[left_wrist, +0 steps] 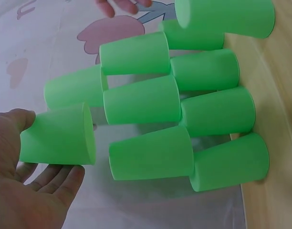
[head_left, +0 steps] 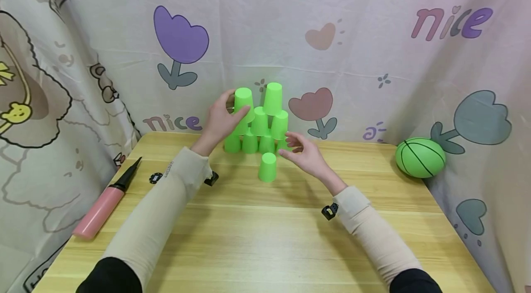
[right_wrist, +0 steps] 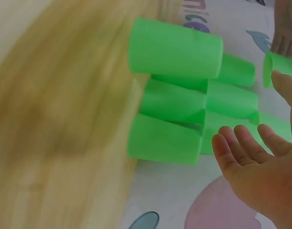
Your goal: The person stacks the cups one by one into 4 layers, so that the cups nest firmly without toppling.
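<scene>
Bright green cups stand upside down in a stepped stack (head_left: 260, 121) at the back of the table, a bottom row of several with three above. One more cup (head_left: 273, 99) sits on top at the right. My left hand (head_left: 221, 118) grips another green cup (left_wrist: 55, 136) between thumb and fingers; the left wrist view shows a small gap between its rim and the cup below. To the right of the stack, my right hand (head_left: 307, 155) hovers with loosely bent fingers, holding nothing. A single cup (head_left: 267, 168) stands in front of the stack.
On the wooden table (head_left: 257, 237), a pink bottle with a black pointed nozzle (head_left: 101, 210) lies at the left, near a small black disc (head_left: 155, 178). A green ball (head_left: 420, 158) rests at the right back edge. A printed curtain (head_left: 257, 21) hangs behind.
</scene>
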### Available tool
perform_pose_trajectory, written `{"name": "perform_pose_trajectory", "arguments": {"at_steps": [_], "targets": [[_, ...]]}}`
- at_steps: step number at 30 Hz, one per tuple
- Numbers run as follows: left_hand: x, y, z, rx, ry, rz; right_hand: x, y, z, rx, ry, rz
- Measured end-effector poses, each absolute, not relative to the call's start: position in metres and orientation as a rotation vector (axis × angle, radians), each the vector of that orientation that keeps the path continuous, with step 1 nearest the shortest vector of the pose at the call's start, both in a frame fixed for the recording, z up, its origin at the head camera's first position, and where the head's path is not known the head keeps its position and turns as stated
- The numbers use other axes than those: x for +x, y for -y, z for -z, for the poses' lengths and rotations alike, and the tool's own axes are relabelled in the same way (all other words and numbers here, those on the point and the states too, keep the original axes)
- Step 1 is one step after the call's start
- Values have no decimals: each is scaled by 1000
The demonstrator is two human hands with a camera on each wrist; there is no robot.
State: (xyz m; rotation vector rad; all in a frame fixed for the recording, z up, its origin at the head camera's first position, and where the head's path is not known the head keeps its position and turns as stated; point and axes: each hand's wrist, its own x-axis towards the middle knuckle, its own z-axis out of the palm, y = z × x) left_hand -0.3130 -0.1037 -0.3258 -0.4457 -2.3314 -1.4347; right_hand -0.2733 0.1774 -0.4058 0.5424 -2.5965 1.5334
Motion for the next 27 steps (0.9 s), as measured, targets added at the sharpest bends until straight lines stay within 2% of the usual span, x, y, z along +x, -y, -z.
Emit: {"name": "perform_pose_trajectory", "arguments": {"at_steps": [13, 27], "targets": [[-341, 97, 324, -344, 2382, 1406, -268, -163, 428, 586, 2658, -1531], [-356, 91, 324, -267, 2434, 1411, -266, -159, 444, 577, 2704, -1521]]}}
